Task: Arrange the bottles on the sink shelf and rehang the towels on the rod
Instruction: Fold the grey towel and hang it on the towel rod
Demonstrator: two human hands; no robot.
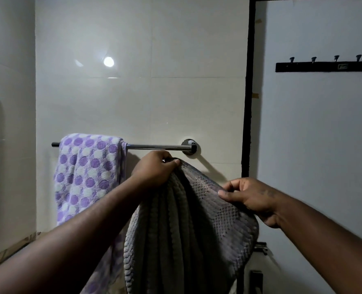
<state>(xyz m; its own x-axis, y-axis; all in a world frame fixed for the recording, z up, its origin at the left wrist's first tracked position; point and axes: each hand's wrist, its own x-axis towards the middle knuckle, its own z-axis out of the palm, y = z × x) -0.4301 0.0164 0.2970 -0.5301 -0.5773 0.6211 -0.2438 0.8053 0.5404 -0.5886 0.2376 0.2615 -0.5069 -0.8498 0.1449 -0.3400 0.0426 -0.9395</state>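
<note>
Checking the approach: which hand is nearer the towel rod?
Left. The left hand grips the grey towel just below the rod; the right hand pinches it lower, right of the rod's end.

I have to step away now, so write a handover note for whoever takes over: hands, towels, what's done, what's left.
Left hand: grips the gathered top of the grey towel, just below the rod.
Right hand: pinches the same towel's edge, lower and to the right.
Grey towel: hangs from both hands, not on the rod.
Dotted towel: draped over the rod's left part.
Done: dotted towel hung.
Left: lift the grey towel over the rod's bare right part. Bottles and sink shelf are out of view, so check them.
</note>
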